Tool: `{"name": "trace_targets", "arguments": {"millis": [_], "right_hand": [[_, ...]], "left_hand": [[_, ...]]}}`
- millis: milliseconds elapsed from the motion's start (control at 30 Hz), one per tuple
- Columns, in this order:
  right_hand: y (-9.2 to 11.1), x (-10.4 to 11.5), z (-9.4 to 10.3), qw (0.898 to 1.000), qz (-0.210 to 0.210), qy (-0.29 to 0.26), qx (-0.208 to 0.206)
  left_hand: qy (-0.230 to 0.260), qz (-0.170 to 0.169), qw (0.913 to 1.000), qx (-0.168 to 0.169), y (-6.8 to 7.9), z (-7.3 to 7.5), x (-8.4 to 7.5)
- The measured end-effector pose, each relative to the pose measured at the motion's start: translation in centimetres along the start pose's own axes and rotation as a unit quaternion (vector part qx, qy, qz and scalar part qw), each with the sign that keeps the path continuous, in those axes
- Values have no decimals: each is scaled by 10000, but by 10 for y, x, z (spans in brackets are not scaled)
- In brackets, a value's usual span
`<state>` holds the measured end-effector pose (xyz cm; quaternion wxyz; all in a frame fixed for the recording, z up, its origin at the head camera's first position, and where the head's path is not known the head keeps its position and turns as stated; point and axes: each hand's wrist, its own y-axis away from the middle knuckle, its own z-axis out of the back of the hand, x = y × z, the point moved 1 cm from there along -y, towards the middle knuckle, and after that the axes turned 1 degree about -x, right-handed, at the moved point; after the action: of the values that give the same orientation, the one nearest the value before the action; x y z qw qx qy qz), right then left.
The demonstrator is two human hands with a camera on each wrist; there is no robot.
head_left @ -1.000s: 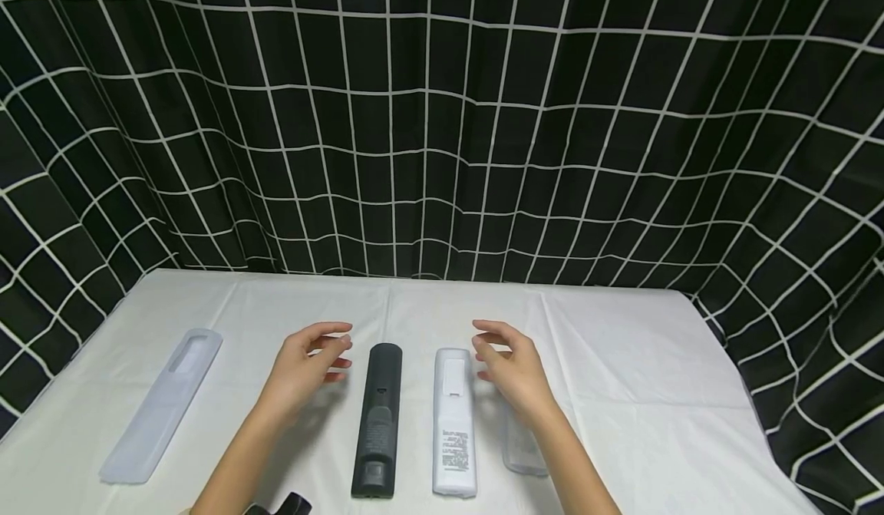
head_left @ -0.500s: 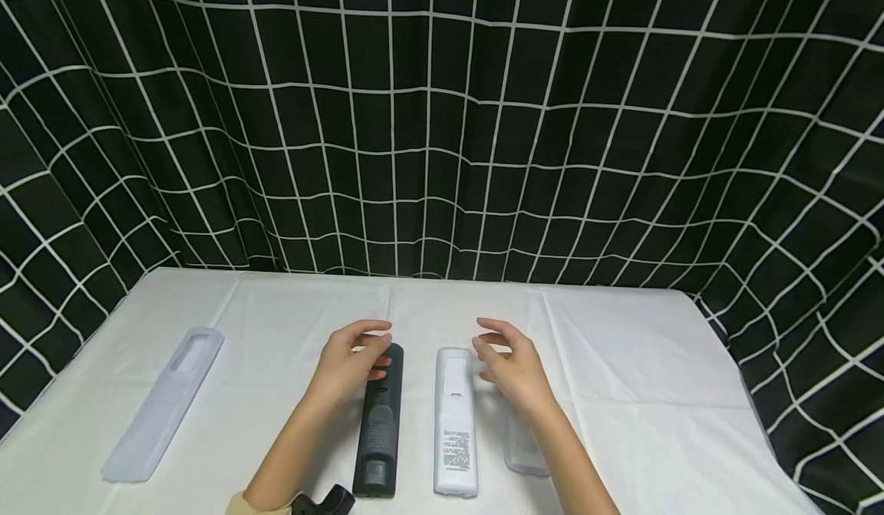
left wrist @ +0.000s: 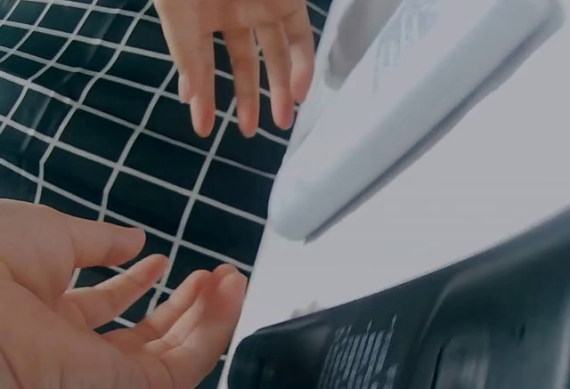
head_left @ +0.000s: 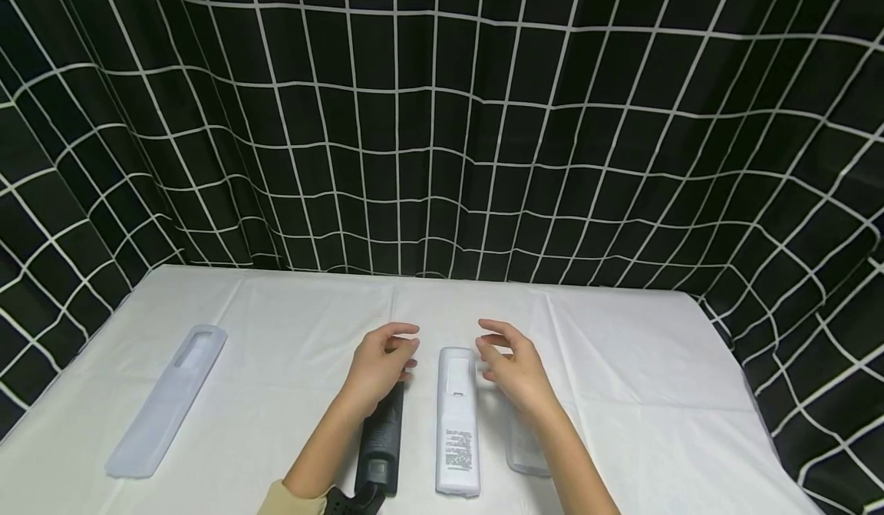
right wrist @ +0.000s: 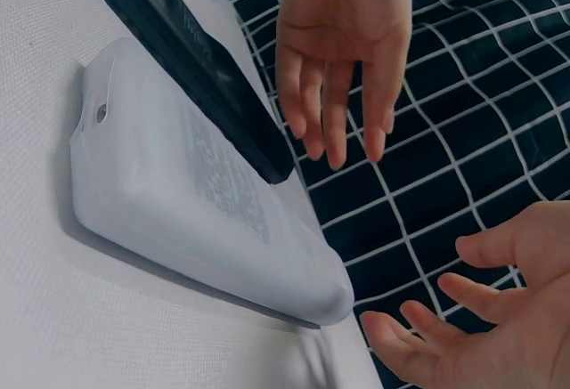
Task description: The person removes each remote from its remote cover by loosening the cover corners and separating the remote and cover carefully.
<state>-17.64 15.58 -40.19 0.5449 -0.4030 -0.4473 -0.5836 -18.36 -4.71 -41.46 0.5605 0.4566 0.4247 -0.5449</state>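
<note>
My left hand (head_left: 378, 365) hovers over the far part of a black remote control (head_left: 382, 438), fingers loosely bent and holding nothing. The remote lies back side up, its far end hidden by this hand. To its right is a white remote control (head_left: 457, 438), also back side up, with printed text. My right hand (head_left: 514, 369) hovers just right of its far end, fingers relaxed and nothing in them. In the left wrist view, the right hand (left wrist: 236, 33) faces the left hand (left wrist: 134, 318) across a gap. The right wrist view shows the white remote (right wrist: 205, 193) between the hands and the table.
On the left of the white-covered table (head_left: 276, 308) lies a translucent remote cover (head_left: 162, 407) with a cutout at its far end. A clear, flat piece (head_left: 528, 450) lies partly hidden under the right forearm. A black curtain with white grid lines (head_left: 442, 116) hangs behind.
My left hand has moved right, from the table left of the black remote to above its far part. The right hand stays nearly still. The remotes have not moved.
</note>
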Motion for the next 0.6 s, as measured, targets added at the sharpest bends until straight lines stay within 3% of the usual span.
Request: {"name": "trace_targets", "arguments": {"millis": [600], "right_hand": [[-8,-12,-4,9995,-274,-84,90]], "left_hand": [[-4,270,9994,229,-11,-26,8]]}}
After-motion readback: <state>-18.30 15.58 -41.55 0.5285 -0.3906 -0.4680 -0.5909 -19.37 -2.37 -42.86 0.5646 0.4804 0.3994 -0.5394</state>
